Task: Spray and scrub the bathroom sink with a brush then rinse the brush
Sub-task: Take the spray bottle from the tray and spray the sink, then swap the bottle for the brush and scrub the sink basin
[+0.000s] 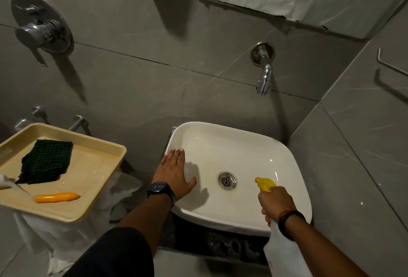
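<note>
A white square sink [293,166] sits below a chrome wall tap [263,82], with a metal drain [227,180] at its middle. My right hand [276,203] grips a white spray bottle [280,252] whose yellow nozzle [266,184] points into the basin from the right. My left hand [174,172] lies flat and open on the sink's left rim, a dark watch on its wrist. The brush [56,197], with an orange handle and white bristle end, lies on a beige tray [103,166] to the left.
A dark green scrub cloth [47,161] lies on the tray, which rests on something wrapped in white plastic [123,188]. A chrome shower mixer [40,24] is mounted on the left wall. Grey tile walls close in at the back and right.
</note>
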`<state>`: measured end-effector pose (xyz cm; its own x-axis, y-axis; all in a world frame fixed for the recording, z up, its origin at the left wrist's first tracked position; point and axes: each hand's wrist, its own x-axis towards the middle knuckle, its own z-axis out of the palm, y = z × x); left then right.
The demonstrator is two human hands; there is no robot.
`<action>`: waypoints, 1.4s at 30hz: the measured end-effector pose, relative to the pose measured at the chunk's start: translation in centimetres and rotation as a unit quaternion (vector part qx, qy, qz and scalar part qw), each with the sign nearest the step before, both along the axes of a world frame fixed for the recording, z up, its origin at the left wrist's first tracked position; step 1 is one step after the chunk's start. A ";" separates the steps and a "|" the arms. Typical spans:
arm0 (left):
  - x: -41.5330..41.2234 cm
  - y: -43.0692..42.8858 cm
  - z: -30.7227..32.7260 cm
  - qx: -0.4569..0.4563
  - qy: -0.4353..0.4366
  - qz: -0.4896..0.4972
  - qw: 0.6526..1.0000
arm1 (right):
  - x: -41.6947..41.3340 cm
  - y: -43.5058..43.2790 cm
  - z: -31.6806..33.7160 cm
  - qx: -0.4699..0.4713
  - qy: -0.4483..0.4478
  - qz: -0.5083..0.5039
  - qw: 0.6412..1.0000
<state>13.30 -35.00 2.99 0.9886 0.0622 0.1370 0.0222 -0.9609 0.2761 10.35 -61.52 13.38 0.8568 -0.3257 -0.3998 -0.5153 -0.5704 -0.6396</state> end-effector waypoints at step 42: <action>-10.6 42.9 -11.2 -0.098 0.027 0.316 0.943 | 8.3 56.2 -17.0 0.142 -0.216 0.203 0.945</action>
<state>2.73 7.87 -8.25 0.7505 0.6608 0.0123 0.5929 -0.6814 0.4291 18.67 -5.34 -3.59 0.9911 0.1326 -0.0067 0.0526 -0.4388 -0.8970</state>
